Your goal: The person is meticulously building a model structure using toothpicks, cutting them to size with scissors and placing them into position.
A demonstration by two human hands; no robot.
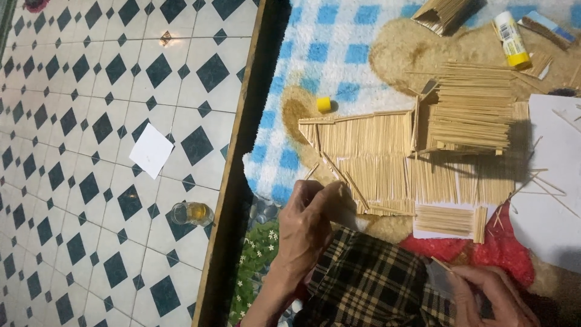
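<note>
A flat model made of glued thin wooden sticks (387, 157) lies on a blue-and-white checked blanket (321, 54). My left hand (311, 221) rests at the model's lower left corner, fingers curled on its edge and on a loose stick. My right hand (484, 290) is at the bottom right, pinching a single thin stick (440, 264) above my plaid-clad knee (369, 284). A thicker stacked block of sticks (472, 112) sits at the model's upper right.
A glue bottle with a yellow cap (510, 39), a small yellow cap (324, 104), a bundle of sticks (442, 12) and white paper (557, 181) lie around. Left of the wooden bed edge (233, 163), a tiled floor holds a paper square (151, 150) and a glass (192, 213).
</note>
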